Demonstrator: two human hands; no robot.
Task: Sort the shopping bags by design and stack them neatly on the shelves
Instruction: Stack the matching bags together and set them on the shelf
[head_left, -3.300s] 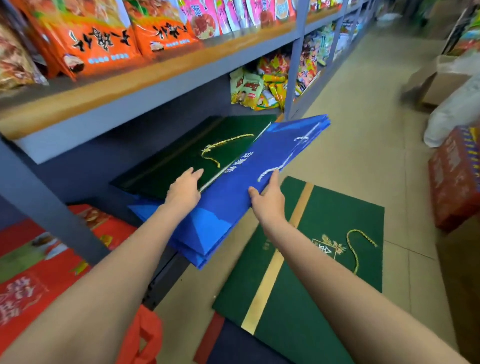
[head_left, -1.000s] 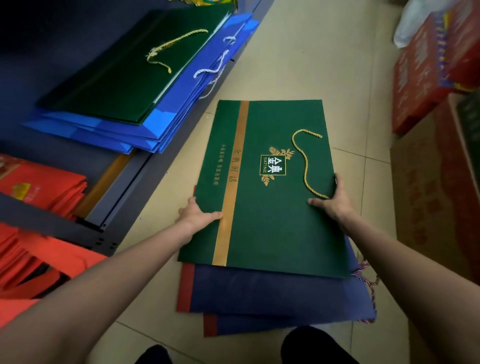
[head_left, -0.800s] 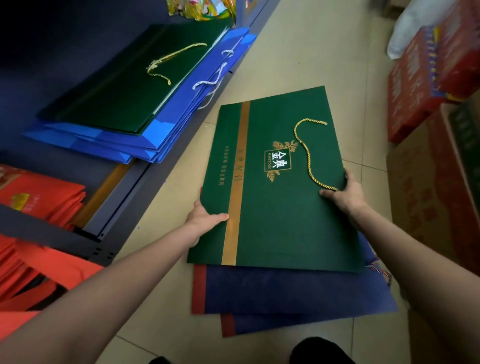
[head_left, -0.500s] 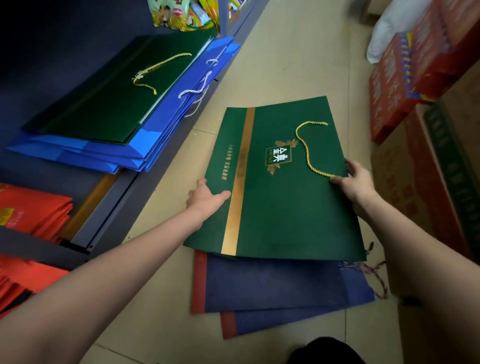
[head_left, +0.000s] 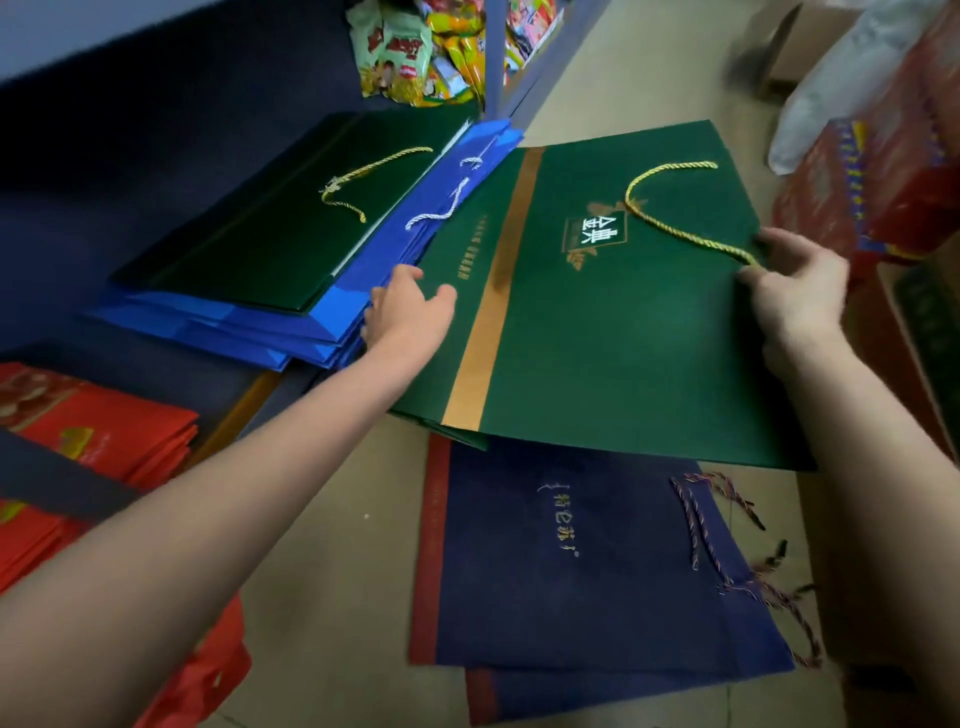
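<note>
Holding the green bag (head_left: 597, 322) level above the floor, the left hand (head_left: 408, 312) and right hand (head_left: 795, 291) pinch its opposite edges. It likely belongs squared on the green one (head_left: 291, 218) atop the blue bags (head_left: 260, 332) on the shelf.

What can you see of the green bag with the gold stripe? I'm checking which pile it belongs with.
The green bag is flat and folded, of matte paper-like stock, with a gold stripe down one side, a white and gold logo and a twisted gold cord handle. It is held tilted above the floor and the navy bags, its far edge near the blue bags on the shelf. The left hand grips its left edge; the right hand grips its right edge by the cord.
</note>
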